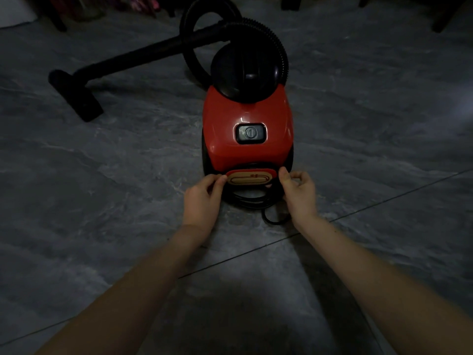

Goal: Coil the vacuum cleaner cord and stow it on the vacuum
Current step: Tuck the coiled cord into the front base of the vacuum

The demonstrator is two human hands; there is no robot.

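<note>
- Head view is showing the left hand (202, 198) curling its fingers against the left end of the cord-wrap plate (248, 178). Whether it is pinching a strand there, I cannot tell in this dim light.
- The right hand (298, 193) is hovering at the plate's right end with thumb and fingers loosely curled. It is too dark to tell if anything is lying between them.
- The cord (245, 199) is sitting in several black turns wound behind and below that plate, at the near end of the vacuum (245, 111).
- One loose loop (273, 220) is trailing onto the floor (384, 149) just beside the right wrist. The plug is not showing.
- Judging from this, the coiling is looking almost finished, with the last slack and the plug end waiting to be tucked in.
- Farther off, the hose (276, 44) is arching over the vacuum's black far end, and the wand (143, 51) is lying on the tiles to the left.
</note>
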